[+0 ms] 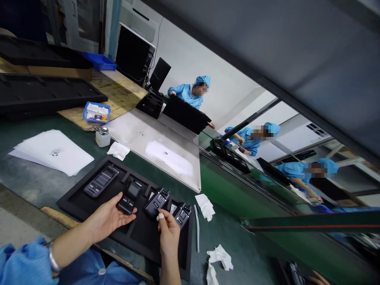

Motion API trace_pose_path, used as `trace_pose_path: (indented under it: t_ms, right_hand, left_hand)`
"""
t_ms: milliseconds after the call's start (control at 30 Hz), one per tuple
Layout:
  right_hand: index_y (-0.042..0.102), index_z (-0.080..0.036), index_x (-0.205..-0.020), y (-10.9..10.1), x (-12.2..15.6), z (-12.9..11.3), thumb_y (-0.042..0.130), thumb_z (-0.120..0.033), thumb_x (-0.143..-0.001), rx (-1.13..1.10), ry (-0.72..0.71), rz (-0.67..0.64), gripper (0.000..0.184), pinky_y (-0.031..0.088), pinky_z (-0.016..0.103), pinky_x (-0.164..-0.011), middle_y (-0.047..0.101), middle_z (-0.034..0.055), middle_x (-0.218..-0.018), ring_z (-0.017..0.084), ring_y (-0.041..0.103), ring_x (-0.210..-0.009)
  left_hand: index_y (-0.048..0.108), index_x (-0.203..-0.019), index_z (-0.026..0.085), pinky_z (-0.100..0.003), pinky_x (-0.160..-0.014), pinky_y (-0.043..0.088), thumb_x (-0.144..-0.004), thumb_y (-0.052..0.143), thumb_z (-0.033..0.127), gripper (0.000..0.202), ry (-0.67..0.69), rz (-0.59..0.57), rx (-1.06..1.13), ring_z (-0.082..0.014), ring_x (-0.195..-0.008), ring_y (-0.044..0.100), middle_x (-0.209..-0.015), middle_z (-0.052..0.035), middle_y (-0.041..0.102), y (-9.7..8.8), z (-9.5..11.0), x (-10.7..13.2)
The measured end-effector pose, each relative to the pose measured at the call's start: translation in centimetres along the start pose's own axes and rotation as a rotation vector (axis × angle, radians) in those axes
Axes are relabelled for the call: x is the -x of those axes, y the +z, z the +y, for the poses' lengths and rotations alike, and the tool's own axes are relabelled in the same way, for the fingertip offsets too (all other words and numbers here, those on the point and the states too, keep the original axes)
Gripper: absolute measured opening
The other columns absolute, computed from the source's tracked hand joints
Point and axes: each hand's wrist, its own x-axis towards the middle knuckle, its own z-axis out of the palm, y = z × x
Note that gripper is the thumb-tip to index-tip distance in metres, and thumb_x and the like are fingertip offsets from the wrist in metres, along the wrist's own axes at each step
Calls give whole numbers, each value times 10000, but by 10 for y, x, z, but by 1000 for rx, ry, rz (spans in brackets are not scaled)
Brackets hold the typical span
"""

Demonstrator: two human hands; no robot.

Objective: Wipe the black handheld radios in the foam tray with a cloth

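My left hand [110, 217] grips a small black handheld device [130, 196], its little screen facing up, above a black foam tray [139, 237]. My right hand [169, 229] has thumb and fingers pinched together on a small white wad [160, 216], likely tissue, just in front of a second black device [157, 202]. Whether those fingers touch that device I cannot tell. Beside it another such device [182, 215] rests at the tray's right end. A larger black device with screen and buttons [101, 181] lies in the tray's left slot.
Paper sheets [55, 152], a dispenser bottle [103, 136] and a blue box [97, 112] stand left. Crumpled tissues [221, 256] and a white strip [196, 228] lie right of the tray. Beyond is a white board [133, 138]. Several people in blue work along the line.
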Motion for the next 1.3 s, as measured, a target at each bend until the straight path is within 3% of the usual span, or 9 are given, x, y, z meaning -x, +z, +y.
trace_pose_path:
  t_ms: [200,333,500,567,667,767,1033,1133,1300]
  right_hand:
    - [755,-132,-943,-25,12,10,781,-566,-701,-17,-40,135,498,396,224,-536,601,-4,-639,103,475,-544]
    - [753,-130,-967,-42,26,19,746,-570,-744,10,-85,249,494,392,225,-525,632,15,-686,104,477,-546]
    - [750,-142,-997,-54,42,30,662,-546,-841,130,-217,329,442,462,258,-611,686,52,-784,147,576,-650]
    - [748,-148,-998,-53,46,31,642,-519,-868,159,-288,344,406,500,286,-696,708,75,-863,179,631,-762]
    - [749,-155,-989,-50,49,30,618,-462,-904,189,-370,328,344,521,315,-785,718,95,-932,208,662,-878]
    - [749,-161,-999,-50,48,29,605,-430,-920,188,-390,288,316,525,328,-824,720,99,-956,218,668,-927]
    - [640,-144,-1229,-42,36,13,703,-556,-816,-147,-86,50,587,531,261,-586,696,74,-936,156,636,-704]
    - [507,-168,-1387,-29,35,-6,782,-513,-755,-201,-78,-41,770,582,332,-724,675,115,-1128,198,675,-862]
    - [438,-153,-1416,-12,37,-24,794,-444,-749,-157,-69,-33,810,540,421,-953,643,169,-1264,262,654,-1100]
  left_hand:
    - [664,-1219,133,-400,-958,574,-763,790,401,543,-34,67,-196,-325,-1073,700,-1176,-172,719,-49,-16,57]
    - [680,-1219,204,-338,-696,592,-795,705,551,548,322,61,-797,-237,-794,700,-1014,-94,740,-67,-17,58]
    - [465,-1483,211,-416,-931,523,-909,569,352,600,853,-47,-1752,-281,-1062,627,-1205,-132,658,8,-25,7]
    - [359,-1546,187,-457,-932,510,-878,630,300,729,837,20,-1981,-343,-1134,584,-1205,-177,634,49,-35,-16]
    - [308,-1559,124,-522,-894,497,-771,740,197,901,801,79,-1986,-439,-1149,556,-1183,-259,608,91,-48,-45]
    - [273,-1564,85,-555,-915,467,-731,729,113,951,758,71,-1897,-464,-1157,560,-1186,-291,601,98,-48,-59]
    - [104,-1592,125,-349,-816,517,-878,641,367,925,316,-410,-1071,-209,-882,688,-1132,-150,699,48,-41,-28]
    - [133,-1591,162,-352,-918,469,-766,809,352,1084,161,-524,-654,-238,-1065,651,-1214,-160,676,36,-54,-20]
    - [184,-1586,217,-385,-975,447,-670,896,335,1166,201,-577,-554,-262,-1145,624,-1222,-153,675,26,-70,-30]
